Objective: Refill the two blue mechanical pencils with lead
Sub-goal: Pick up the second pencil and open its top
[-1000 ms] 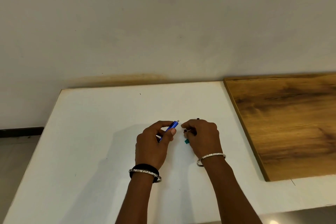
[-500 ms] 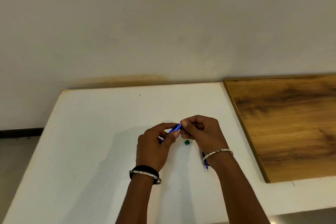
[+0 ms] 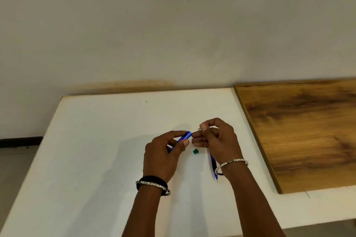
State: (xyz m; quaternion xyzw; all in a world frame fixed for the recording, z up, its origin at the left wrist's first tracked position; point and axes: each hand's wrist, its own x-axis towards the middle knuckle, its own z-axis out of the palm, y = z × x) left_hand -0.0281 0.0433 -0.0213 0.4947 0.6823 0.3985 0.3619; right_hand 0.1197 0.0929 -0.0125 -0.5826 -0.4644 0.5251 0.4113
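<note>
1. Over on the left, the left hand (image 3: 161, 156) gripped one blue pencil (image 3: 184, 137) between thumb and curled fingers.
2. Just below both sets of fingertips, a green piece (image 3: 195, 151) sat on the table (image 3: 96, 140).
3. Next along, the right hand (image 3: 219, 138) pinched a tiny pale bit (image 3: 199, 128), probably the cap.
4. Under that wrist lay the second blue pencil (image 3: 212, 161).
5. Guessing pencil one stood open; the next move needs lead fed straight in.

Single view only: head cam, wide-angle, so no 2nd view is sharing anything. It is sitting above the near edge of the white table (image 3: 96, 159), facing fwd and down across it. Wall (image 3: 173, 25) behind the table is filling the top half; floor (image 3: 15, 169) is showing left of the table. Cam is working close: over the table's middle, left hand (image 3: 161, 158) is gripping a blue pencil (image 3: 185, 136) and right hand (image 3: 217, 136) is pinching a small white piece (image 3: 198, 128).
</note>
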